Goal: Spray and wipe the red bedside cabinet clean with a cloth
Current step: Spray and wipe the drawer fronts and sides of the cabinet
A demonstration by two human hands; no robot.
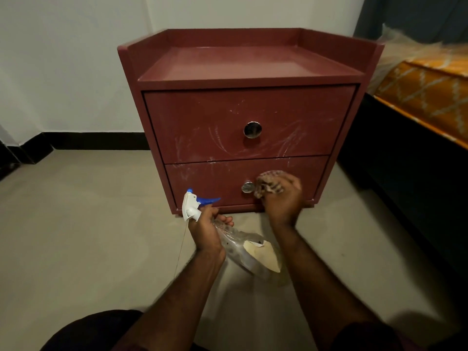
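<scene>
We are wiping the lower drawer (215, 181) of the cabinet (240, 72) beside its knob (247, 186) with the cloth (269, 183) bunched in the closed grip of our right hand (283, 198), the grip of our left hand (206, 231) wrapping the spray bottle (235, 239) just below the cabinet front, and we are judging firm overlapping strokes best.

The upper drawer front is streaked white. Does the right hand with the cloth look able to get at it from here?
Probably yes: the right hand holds the cloth against the lower drawer, just below the upper drawer front, and nothing stands between them.
</scene>
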